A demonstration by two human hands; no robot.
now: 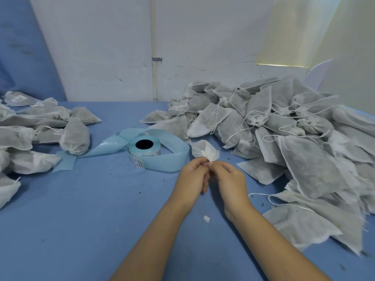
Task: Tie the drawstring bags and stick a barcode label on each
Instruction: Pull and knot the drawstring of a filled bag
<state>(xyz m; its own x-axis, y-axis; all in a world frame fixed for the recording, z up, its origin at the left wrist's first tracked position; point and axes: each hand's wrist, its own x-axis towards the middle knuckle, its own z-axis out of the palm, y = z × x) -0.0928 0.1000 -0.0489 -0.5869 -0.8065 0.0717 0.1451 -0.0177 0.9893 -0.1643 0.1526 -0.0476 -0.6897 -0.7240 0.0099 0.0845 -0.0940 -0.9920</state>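
Nothing printed here can actually be read from where I stand. The label roll (144, 148) on the table (81, 220) carries white stickers with dark print around its side, and the end sticker (139, 163) curling off its front shows marks that look like a barcode with a few characters, but all of it is too small and blurred to make out. Over in the left pile (30, 126) of bags, a back label (17, 98) and a nearer label (58, 131) bear dark lines of print that are just as illegible.

A white pipe (154, 57) runs down the wall (97, 49) behind the table (81, 220).
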